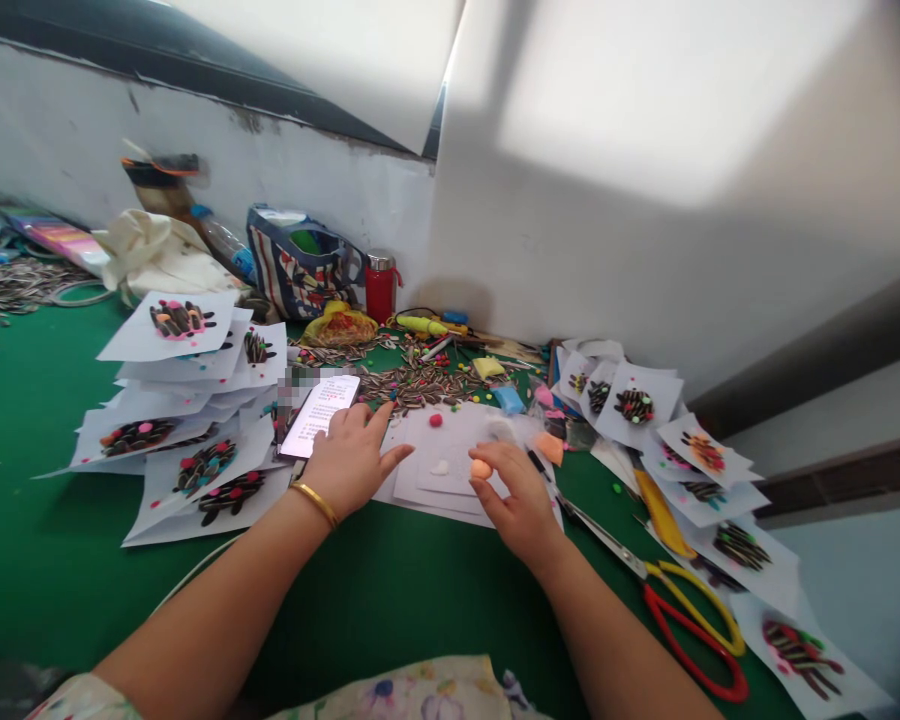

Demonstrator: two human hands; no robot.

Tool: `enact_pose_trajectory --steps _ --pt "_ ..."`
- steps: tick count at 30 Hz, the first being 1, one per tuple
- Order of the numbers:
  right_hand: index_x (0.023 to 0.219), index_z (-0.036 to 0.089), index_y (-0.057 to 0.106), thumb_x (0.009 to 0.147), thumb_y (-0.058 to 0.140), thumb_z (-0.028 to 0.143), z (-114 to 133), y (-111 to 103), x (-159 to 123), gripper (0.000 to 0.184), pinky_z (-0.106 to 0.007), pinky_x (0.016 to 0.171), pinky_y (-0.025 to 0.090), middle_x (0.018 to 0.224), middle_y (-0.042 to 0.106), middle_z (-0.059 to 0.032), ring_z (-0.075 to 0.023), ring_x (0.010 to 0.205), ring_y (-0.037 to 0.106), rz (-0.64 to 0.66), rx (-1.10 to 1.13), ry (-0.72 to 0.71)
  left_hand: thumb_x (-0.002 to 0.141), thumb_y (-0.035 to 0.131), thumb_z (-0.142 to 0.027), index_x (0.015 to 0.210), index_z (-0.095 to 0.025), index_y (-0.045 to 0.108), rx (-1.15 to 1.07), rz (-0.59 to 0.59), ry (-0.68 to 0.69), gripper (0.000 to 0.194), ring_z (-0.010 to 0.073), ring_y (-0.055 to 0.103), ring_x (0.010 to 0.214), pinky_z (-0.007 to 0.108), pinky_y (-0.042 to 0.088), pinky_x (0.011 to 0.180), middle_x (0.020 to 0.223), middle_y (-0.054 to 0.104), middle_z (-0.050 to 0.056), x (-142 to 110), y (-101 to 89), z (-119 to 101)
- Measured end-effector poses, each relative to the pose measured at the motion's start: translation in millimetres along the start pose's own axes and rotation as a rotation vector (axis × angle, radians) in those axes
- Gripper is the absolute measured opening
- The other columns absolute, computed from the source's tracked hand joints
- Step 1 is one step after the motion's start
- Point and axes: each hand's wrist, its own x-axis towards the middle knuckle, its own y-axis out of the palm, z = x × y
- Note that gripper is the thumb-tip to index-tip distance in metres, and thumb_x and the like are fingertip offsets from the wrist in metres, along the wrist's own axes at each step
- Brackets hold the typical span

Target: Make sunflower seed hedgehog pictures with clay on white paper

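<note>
My left hand [351,455] lies with fingers spread at the lower right edge of a lit smartphone [316,420], its fingers by the screen. Between the fingertips of my right hand [521,495] is a small orange ball of clay [481,469], held just above white paper sheets [412,482]. On the sheets are a red clay ball [436,420] and a small white piece [439,468]. Close to my right hand lies a larger orange clay lump [549,447].
Stacked paper cards with seed decorations stand at left [217,415] and right [690,450]. Scissors [664,580] with red and yellow handles lie at right. Sunflower seeds [420,386], a red thermos [380,287] and a striped bag [300,265] are behind.
</note>
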Motion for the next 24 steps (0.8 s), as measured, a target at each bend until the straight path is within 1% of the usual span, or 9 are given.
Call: enact_pose_trajectory --steps 5,10,15,17,20,24 --pt "0.117 0.022 0.061 0.093 0.055 0.031 -2.0 0.7 -1.4 0.027 -0.047 0.101 0.046 0.114 0.067 -0.0095 -0.0254 0.113 0.058 0.014 0.002 0.016 0.089 0.043 -0.063 0.145 -0.020 0.039 0.021 0.003 0.010 0.071 0.0339 0.043 0.116 0.046 0.038 0.097 0.123 0.053 0.015 -6.4 -2.9 0.0" --pt "0.118 0.022 0.061 0.093 0.055 0.031 -3.6 1.5 -2.1 0.027 -0.048 0.103 0.045 0.115 0.066 -0.0097 -0.0255 0.113 0.058 0.028 0.007 0.014 0.088 0.043 -0.063 0.144 -0.022 0.040 0.059 -0.005 0.008 0.069 0.0343 0.043 0.115 0.047 0.038 0.096 0.120 0.054 0.015 -10.2 -8.0 -3.8" --pt "0.118 0.022 0.061 0.093 0.055 0.031 -2.7 1.9 -1.3 0.027 -0.047 0.100 0.046 0.114 0.066 -0.0097 -0.0258 0.112 0.058 0.036 0.014 0.017 0.089 0.045 -0.060 0.142 -0.023 0.043 0.118 -0.038 0.012 0.065 0.0358 0.042 0.118 0.055 0.034 0.099 0.124 0.052 0.016 2.3 -3.8 -7.1" --pt "0.118 0.022 0.061 0.093 0.055 0.030 -2.4 2.0 -1.3 0.026 -0.047 0.100 0.046 0.114 0.066 -0.0096 -0.0255 0.112 0.058 0.034 0.022 0.022 0.090 0.045 -0.059 0.142 -0.023 0.043 0.122 -0.035 0.010 0.064 0.0357 0.041 0.120 0.057 0.033 0.100 0.126 0.051 0.016 8.6 -0.6 -6.4" --pt "0.118 0.022 0.061 0.093 0.056 0.029 -2.6 2.6 -1.8 0.026 -0.046 0.101 0.045 0.114 0.066 -0.0091 -0.0247 0.112 0.058 0.042 0.036 0.023 0.089 0.045 -0.060 0.143 -0.024 0.042 0.104 0.000 -0.008 0.065 0.0352 0.041 0.120 0.054 0.037 0.097 0.127 0.051 0.015 13.3 2.3 -3.6" --pt "0.117 0.023 0.060 0.093 0.056 0.028 -4.0 3.9 -2.7 0.025 -0.046 0.103 0.043 0.114 0.067 -0.0081 -0.0242 0.112 0.058 0.046 0.050 0.021 0.089 0.045 -0.061 0.145 -0.025 0.039 0.093 0.030 -0.020 0.067 0.0339 0.042 0.118 0.049 0.039 0.096 0.127 0.050 0.014 7.7 0.0 -0.2"
